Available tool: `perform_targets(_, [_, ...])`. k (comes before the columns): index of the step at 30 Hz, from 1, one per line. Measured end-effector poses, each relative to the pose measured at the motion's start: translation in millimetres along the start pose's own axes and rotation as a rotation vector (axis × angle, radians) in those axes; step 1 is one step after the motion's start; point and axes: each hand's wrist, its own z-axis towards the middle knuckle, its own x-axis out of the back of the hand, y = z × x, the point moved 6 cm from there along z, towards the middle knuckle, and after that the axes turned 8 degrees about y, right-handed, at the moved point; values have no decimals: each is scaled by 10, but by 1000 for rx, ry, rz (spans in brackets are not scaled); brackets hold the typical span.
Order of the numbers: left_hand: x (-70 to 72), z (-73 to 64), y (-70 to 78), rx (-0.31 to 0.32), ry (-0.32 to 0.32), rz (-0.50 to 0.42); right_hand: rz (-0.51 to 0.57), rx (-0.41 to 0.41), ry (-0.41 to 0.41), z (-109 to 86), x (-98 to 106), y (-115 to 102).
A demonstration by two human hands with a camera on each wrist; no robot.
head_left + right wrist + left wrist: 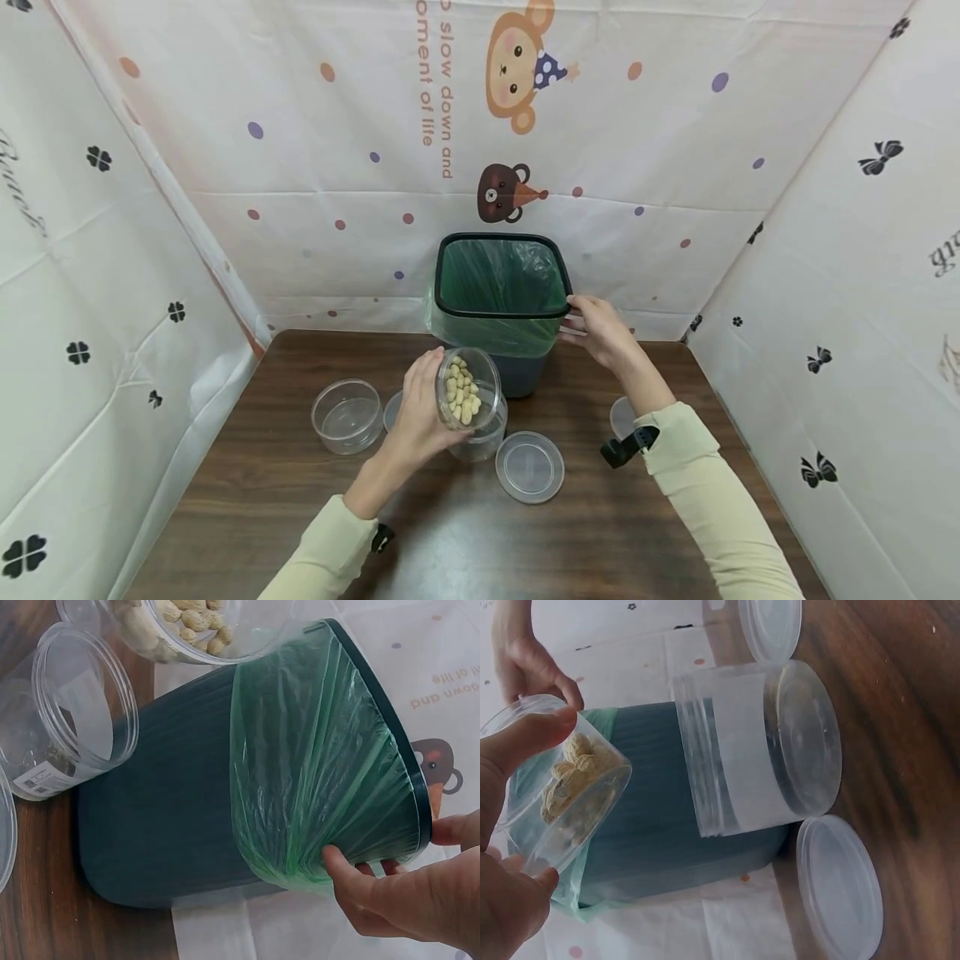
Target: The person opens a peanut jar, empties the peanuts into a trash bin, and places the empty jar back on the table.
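Observation:
My left hand (412,421) grips a clear plastic jar (490,398) above the table, with its open mouth tipped towards the bin. Peanuts in their shells (462,392) lie inside that jar. At the right corner of a dark green trash bin (517,379), my right hand (600,333) holds the rim, thumb at the edge and fingers on the green liner (315,765). The liner is folded over the outside of the bin. Below the held jar stands another clear jar (742,750) with a white label, partly hidden in the head view.
A third clear jar (347,417) stands at the left of the brown wooden table (480,550). One round lid (529,467) lies in front of the bin, another (621,417) by the right forearm. A printed cloth (337,150) hangs behind.

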Motion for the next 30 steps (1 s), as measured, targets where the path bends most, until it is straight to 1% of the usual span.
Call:
perform_targets(4, [61,81,2,-49,23,1,20,-7,5,-4,-1,3])
perform_targets(9, [208,209,-1,-99,61,0,47,-22,9,6,-10,23])
perform_targets(13, [352,326,-27,-120,93,-4,64,-29,16,16,-8,31])
perform_targets(17, [501,455,-64,-119,112,25,81,-33,26,20,-5,33])
perform_targets(21, [648,616,-85,-130,108,70,97,-42,30,20,-10,45])
perform_targets(25, [774,825,-80,-158,102,98,129,-55,36,19,-12,58])
perform_targets(28, [830,995,-79,-174,81,139,142,-60,45,17,-13,61])
perform_targets(30, [843,1101,-88,-184,63,167,139,-58,48,12,-13,62])
